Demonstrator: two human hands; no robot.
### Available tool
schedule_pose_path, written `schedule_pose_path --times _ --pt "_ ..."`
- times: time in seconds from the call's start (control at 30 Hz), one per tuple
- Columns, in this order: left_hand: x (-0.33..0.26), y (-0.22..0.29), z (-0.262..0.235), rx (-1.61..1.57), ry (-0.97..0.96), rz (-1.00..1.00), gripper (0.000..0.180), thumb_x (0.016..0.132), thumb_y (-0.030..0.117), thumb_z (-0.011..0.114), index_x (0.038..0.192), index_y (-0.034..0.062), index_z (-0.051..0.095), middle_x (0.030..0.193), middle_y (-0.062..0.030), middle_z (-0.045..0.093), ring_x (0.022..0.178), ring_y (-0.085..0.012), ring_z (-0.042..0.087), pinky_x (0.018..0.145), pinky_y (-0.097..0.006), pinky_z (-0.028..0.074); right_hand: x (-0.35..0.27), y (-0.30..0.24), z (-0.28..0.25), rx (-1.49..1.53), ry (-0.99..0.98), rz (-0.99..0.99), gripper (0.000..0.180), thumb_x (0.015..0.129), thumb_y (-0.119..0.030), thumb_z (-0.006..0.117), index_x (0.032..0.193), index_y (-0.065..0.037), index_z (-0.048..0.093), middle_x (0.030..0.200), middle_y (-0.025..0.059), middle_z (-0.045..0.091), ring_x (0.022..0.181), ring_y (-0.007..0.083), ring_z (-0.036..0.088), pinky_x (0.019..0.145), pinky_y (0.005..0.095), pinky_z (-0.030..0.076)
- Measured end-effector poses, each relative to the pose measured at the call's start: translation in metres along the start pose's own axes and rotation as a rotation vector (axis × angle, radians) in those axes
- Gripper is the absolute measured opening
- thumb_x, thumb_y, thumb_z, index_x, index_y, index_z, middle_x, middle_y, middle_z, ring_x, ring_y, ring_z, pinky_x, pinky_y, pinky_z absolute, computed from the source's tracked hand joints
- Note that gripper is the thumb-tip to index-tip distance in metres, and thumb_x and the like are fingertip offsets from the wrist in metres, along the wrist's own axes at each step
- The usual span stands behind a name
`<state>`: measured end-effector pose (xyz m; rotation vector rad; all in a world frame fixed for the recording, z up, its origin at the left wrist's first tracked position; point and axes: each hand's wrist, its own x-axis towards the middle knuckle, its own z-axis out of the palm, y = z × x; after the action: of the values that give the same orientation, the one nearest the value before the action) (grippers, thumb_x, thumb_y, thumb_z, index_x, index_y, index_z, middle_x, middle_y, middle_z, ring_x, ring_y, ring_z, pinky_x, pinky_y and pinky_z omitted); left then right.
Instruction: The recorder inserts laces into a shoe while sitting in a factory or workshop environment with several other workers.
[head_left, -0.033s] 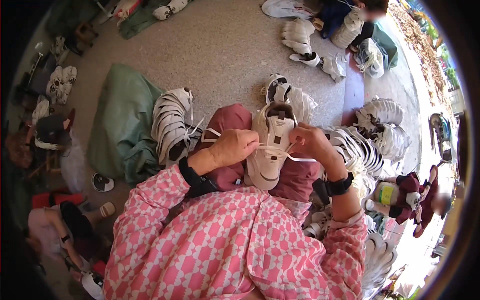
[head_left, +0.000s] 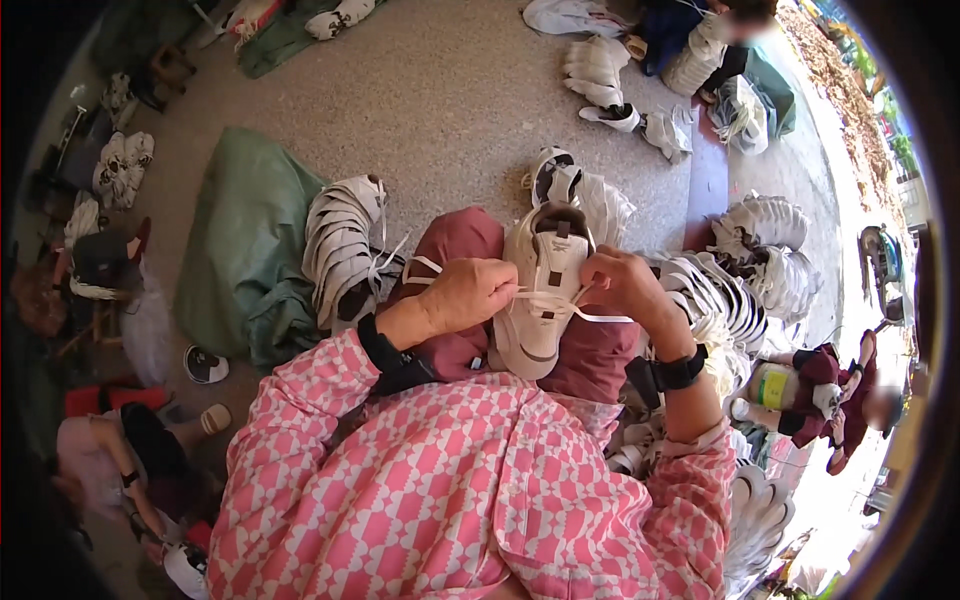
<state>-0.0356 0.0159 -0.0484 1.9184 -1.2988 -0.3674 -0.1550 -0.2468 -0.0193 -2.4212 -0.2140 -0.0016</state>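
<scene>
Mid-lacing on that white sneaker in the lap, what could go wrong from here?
1. The white sneaker only rests on the maroon-clad knees; a hard tug might tip it off.
2. Both hands pinch the white lace: left hand, right hand. The loose end trailing left could snag or pull unevenly.
3. The stack of white sneakers sits close by the left forearm; an elbow swing might topple it.

Pink top (head_left: 450, 500) with white diamond pattern, sleeves pushed up on both forearms. Black wristband (head_left: 383, 347) on left wrist, black wristband (head_left: 680, 372) on right. Maroon trousers (head_left: 455, 240).
</scene>
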Motion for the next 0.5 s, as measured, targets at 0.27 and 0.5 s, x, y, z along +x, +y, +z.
schedule_pose_path --times 0.27,0.5 --pt "0.014 0.004 0.005 -0.123 -0.026 -0.015 0.012 0.085 0.011 0.059 0.083 -0.0004 0.057 0.073 -0.0197 0.060 0.067 -0.0356 0.063 0.060 -0.041 0.047 -0.008 0.006 0.001 0.192 -0.013 0.026 0.027 0.069 -0.005 0.081 0.090 -0.004 0.065 0.085 0.0102 0.063 0.074 0.0234 0.067 0.067 0.0328 0.054" --pt "0.030 0.003 -0.002 -0.112 -0.144 -0.059 0.016 0.081 0.014 0.058 0.077 -0.0008 0.056 0.070 -0.0221 0.060 0.066 -0.0393 0.062 0.060 -0.046 0.047 -0.002 0.007 -0.001 0.156 -0.053 -0.003 0.025 0.072 -0.004 0.079 0.092 -0.003 0.064 0.085 0.0085 0.064 0.077 0.0211 0.067 0.069 0.0323 0.054"
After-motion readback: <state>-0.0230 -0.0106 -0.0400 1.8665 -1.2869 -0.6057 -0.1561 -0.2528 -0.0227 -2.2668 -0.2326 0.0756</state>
